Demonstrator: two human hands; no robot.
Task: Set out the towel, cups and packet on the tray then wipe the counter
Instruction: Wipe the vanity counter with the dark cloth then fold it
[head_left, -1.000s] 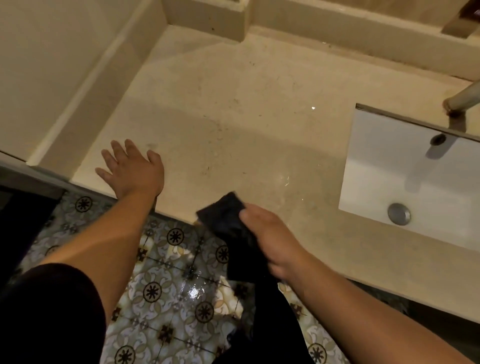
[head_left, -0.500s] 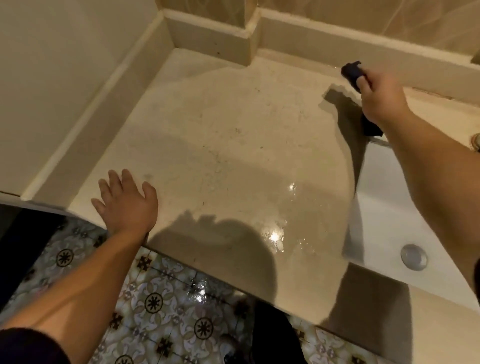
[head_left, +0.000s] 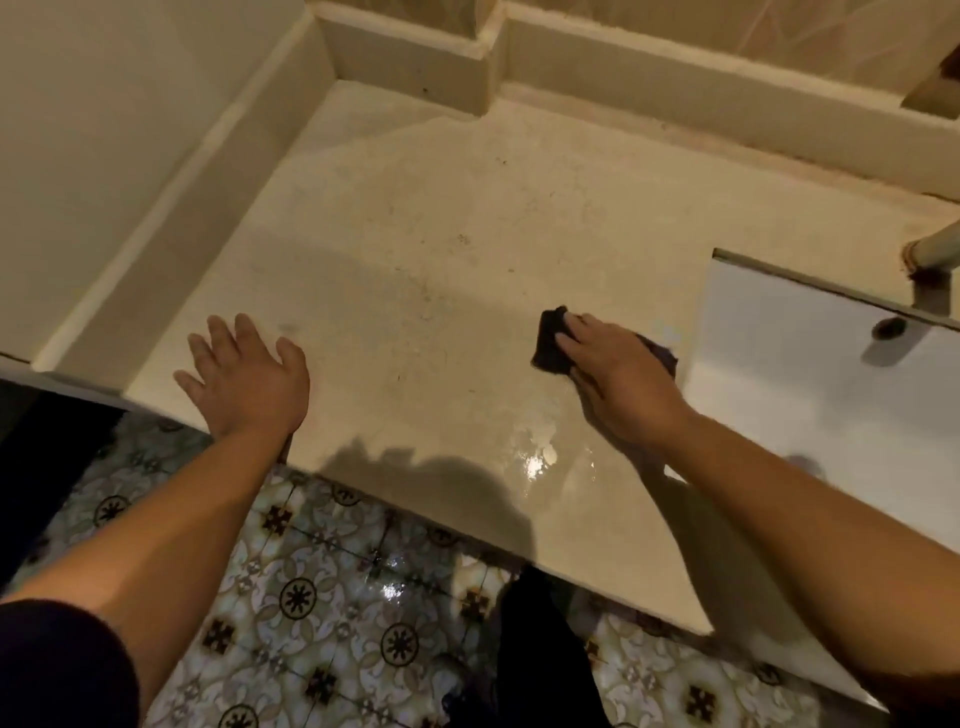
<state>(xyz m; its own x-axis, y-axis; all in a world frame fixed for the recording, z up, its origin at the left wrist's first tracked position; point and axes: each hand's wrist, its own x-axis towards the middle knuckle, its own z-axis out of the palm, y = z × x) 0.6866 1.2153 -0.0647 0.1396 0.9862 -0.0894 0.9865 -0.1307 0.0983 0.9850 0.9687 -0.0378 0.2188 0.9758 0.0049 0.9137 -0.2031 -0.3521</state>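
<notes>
While right hand (head_left: 618, 382) presses dark cloth (head_left: 551, 343) flat on table (head_left: 415, 249), fingers together, at 3 o'clock by sink (head_left: 831, 395), left hand (head_left: 249, 379) braces, fingers spread, at 9. Best w/ even pressure, overlapping strokes twd wet patch (head_left: 540, 457).

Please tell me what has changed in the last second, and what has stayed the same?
The right hand carried the dark cloth from the counter's front edge out to the back wall, then drew it back beside the sink, pressing it on the counter. It kept its hold throughout. The left hand stayed flat near the front edge.

Bare forearms; dark sleeve (head_left: 57, 660) on left arm.
</notes>
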